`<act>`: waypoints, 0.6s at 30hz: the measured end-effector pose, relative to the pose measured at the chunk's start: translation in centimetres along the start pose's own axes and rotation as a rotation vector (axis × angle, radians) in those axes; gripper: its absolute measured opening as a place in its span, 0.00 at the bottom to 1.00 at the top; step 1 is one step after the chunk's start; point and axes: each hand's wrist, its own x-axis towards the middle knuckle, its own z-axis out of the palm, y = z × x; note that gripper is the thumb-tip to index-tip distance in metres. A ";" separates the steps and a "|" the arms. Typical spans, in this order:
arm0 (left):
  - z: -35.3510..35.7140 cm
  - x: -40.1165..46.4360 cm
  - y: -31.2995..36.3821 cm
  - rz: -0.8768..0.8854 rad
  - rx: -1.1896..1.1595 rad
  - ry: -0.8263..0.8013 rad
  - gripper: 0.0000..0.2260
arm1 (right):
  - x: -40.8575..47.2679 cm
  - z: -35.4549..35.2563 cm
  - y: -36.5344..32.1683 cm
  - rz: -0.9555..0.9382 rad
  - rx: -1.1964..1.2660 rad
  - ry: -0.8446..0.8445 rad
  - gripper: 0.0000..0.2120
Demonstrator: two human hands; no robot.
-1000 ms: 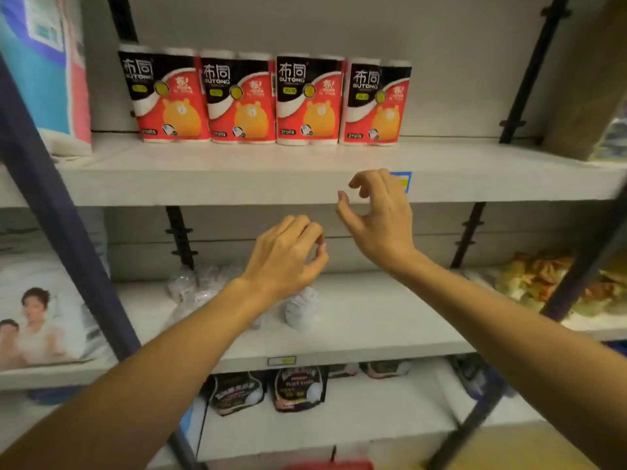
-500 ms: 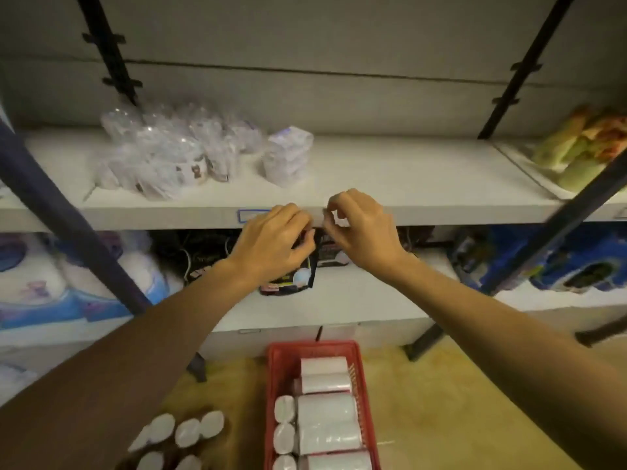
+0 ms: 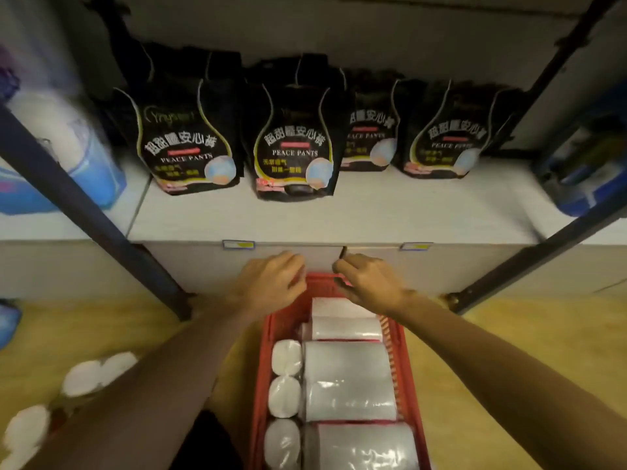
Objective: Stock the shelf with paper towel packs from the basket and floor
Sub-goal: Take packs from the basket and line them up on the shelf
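The left hand (image 3: 271, 283) hangs over the far end of the red basket (image 3: 405, 347), its fingers loosely curled and holding nothing that shows. The right hand (image 3: 368, 283) is just beside it, a narrow gap between the two, fingers also bent downward; the fingertips are close to the basket's far rim, but whether they pinch anything cannot be told. Both forearms reach in from the bottom corners.

Below the hands, the basket stands on the yellowish floor (image 3: 509, 351) and is filled with paper towel packs (image 3: 349, 378) wrapped in clear plastic, lying on their sides in a row, with round white roll ends (image 3: 286, 357) lined up along its left wall. More white rolls (image 3: 98, 371) lie on the floor at the left, well apart from the basket, and are blurred.

Beyond the hands runs the pale front edge of the lowest shelf (image 3: 373, 215), carrying two small price tags (image 3: 238, 245). On that shelf stand black pouches (image 3: 295, 144) printed "PEACE PANTS", side by side. A blue-and-white pack (image 3: 81, 154) sits at the far left, behind a dark slanted shelf post (image 3: 91, 212).
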 end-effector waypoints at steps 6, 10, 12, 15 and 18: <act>11.9 -7.1 -3.1 -0.064 -0.131 -0.185 0.05 | -5.4 9.3 -1.9 0.305 0.124 -0.655 0.40; 14.5 -10.1 -2.9 -0.047 -0.138 -0.307 0.08 | -6.9 12.1 -3.1 0.510 0.311 -0.808 0.53; 15.0 -11.0 -2.6 -0.026 -0.122 -0.341 0.11 | -7.3 12.4 -3.1 0.572 0.352 -0.852 0.51; 14.8 -11.7 -1.7 -0.031 -0.095 -0.417 0.17 | -7.3 12.0 -3.2 0.528 0.326 -0.887 0.49; 14.0 -11.0 -0.9 -0.059 0.013 -0.547 0.21 | -6.9 11.1 -3.0 0.524 0.254 -0.901 0.50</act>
